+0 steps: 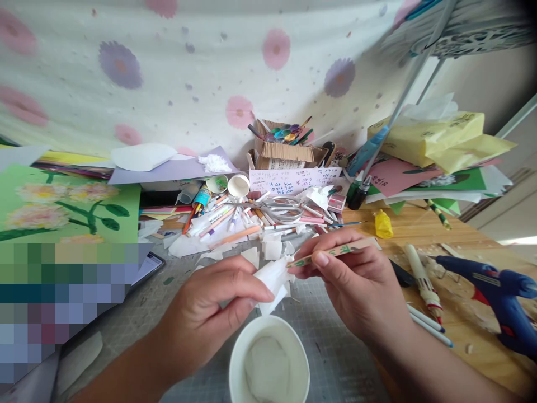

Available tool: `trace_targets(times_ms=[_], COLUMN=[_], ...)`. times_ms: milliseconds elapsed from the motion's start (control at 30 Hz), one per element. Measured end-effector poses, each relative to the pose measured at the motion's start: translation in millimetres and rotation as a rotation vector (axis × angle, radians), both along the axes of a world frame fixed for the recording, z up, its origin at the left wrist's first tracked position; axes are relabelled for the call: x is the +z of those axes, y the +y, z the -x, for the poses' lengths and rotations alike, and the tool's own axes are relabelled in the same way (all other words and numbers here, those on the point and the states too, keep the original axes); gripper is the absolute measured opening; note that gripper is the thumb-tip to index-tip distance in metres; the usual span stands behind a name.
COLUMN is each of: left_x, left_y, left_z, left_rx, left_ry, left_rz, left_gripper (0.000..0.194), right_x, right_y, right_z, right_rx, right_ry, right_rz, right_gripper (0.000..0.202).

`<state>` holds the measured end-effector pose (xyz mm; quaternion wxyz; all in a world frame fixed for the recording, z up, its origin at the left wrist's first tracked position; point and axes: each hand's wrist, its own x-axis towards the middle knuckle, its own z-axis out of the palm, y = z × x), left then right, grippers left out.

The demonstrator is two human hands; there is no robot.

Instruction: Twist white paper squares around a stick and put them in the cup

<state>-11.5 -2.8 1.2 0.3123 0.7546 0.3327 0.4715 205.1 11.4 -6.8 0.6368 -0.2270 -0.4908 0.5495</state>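
Note:
Between thumb and fingers, my left hand (218,310) pinches a piece of white tissue paper (272,282), folded and slanting up to the right. My right hand (352,274) grips a flat wooden stick (335,254) with green marks on it. The stick's left tip touches the upper right end of the tissue paper. Just below both hands stands a white paper cup (268,364), its mouth facing me and its pale inside bottom visible.
A grey cutting mat (323,347) covers the middle of the wooden table. Scissors (272,207), markers and paper scraps lie behind my hands. At right are a blue glue gun (490,280) and a thick white pen (423,280); a phone (149,266) lies left.

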Motion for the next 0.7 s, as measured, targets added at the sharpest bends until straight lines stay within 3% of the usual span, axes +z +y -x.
trace_targets(times_ms=[133,267,367,467,567,700], left_x=[0.6,-7.4,-12.8,-11.5,-5.1,0.7], left_y=[0.1,0.1,0.3,1.1,2.7,3.9], left_z=[0.0,-1.4,-3.0,-4.0,-5.0,-6.5], left_rx=[0.006,0.015,-0.056,-0.056,-0.005,0.064], left_ry=[-0.031,-0.180,-0.283,-0.178,-0.025,0.063], left_rz=[0.080,0.283,0.381,0.290,0.087,-0.067], left_gripper=[0.027,0.018,0.024,0.034,0.029,0.025], right_x=[4.3,2.0,-2.0,-4.6,-5.7,-6.5], right_y=[1.1,-0.9,-3.7,-5.8,-6.5,-6.2], right_z=[-2.3,-0.1,3.0,5.2,5.8,5.8], right_rx=[-0.012,0.033,0.053,0.044,0.050,0.041], right_ry=[0.027,0.047,0.042,0.027,0.016,0.005], right_rz=[0.039,0.013,-0.041,-0.057,-0.051,-0.050], right_gripper=[0.011,0.007,0.004,0.004,0.003,0.003])
